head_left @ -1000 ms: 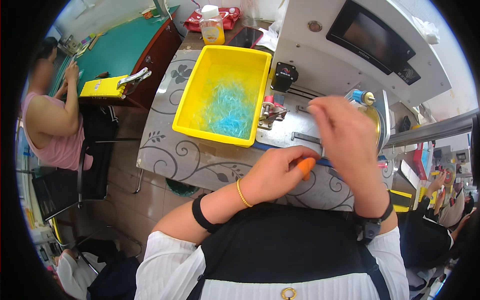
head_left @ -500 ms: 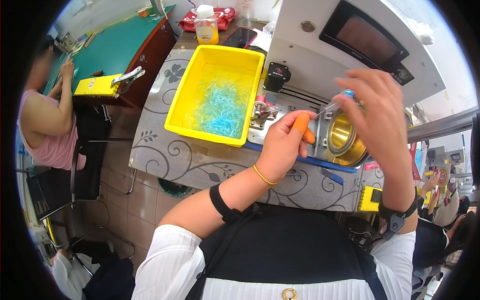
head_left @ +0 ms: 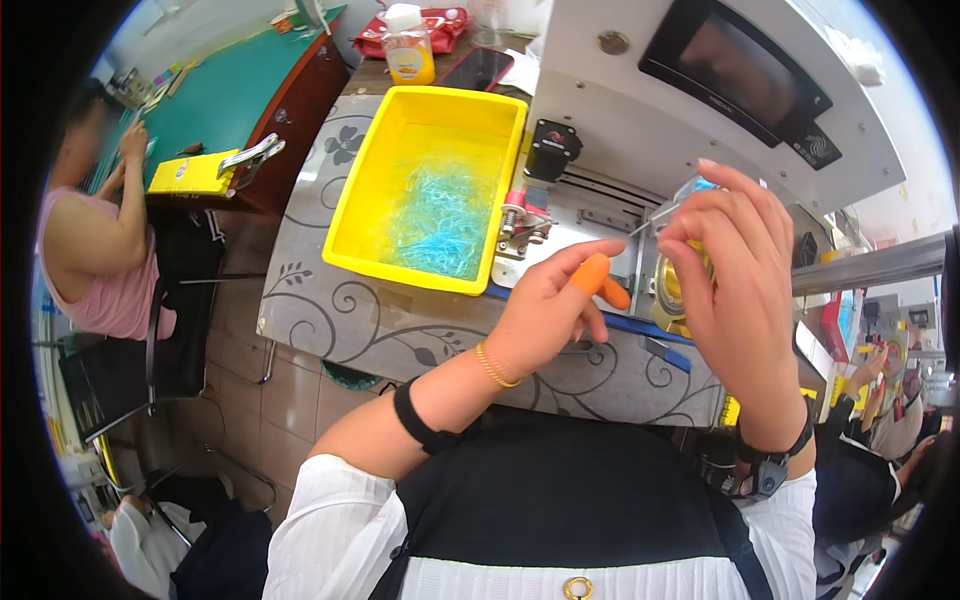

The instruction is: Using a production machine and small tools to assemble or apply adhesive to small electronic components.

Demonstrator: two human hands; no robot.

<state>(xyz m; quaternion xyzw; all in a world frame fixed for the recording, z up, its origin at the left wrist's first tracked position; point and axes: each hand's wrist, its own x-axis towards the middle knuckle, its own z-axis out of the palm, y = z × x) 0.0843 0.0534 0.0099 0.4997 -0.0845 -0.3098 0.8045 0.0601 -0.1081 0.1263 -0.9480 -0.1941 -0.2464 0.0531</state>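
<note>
My left hand [head_left: 555,305] is over the table's front edge, before the machine's metal bed [head_left: 575,235]. Two of its digits wear orange finger cots [head_left: 588,275]; the fingers are apart and nothing shows between them. My right hand [head_left: 735,285] is raised over a shiny gold-coloured round bowl [head_left: 668,295] and hides most of it. Its thumb and forefinger tips come together beside a thin grey rod [head_left: 655,218]; whatever they pinch is too small to make out. A yellow bin [head_left: 345,225] left of my hands holds a tangle of thin blue-green strands [head_left: 435,225].
The white machine [head_left: 615,105] with a dark screen [head_left: 735,70] stands behind my hands. A blue-handled tool [head_left: 667,355] lies by the table's front edge. Behind the bin are a bottle [head_left: 408,55] and a phone [head_left: 477,70]. At left, a person in pink [head_left: 105,250] sits working.
My left hand has drawn back to the left and its fingers have parted. My right hand has come down and nearer, its thumb and forefinger closing together over the bowl.
</note>
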